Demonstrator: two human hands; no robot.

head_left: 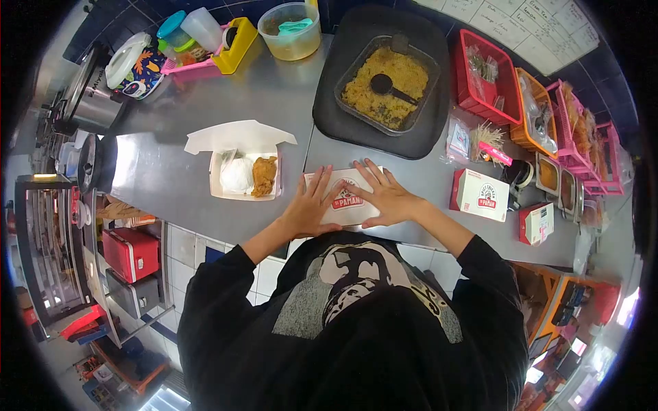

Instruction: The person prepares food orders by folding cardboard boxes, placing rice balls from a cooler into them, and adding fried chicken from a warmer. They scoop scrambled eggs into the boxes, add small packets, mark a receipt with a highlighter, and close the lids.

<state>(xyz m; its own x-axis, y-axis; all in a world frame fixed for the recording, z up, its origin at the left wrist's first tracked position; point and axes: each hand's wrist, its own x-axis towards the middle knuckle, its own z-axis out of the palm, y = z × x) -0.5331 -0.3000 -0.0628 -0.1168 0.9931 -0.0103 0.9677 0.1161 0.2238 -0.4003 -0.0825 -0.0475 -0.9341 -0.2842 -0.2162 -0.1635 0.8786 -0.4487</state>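
A closed white and red food box (347,200) lies on the steel counter in front of me. Both hands rest flat on its lid with fingers spread, my left hand (314,203) on its left part and my right hand (389,197) on its right part. Their fingertips come close together near the box's middle. To the left stands an open box (214,179) with its lid folded back. Inside it are a white wrapped portion (236,175) and a piece of fried chicken (264,176).
A black tray (325,113) holds a container of yellow food (394,72) with a black scoop. Two closed boxes (483,195) (536,224) stand on the right. Red (488,109) and orange baskets line the back right. A water tub (290,46) stands at the back.
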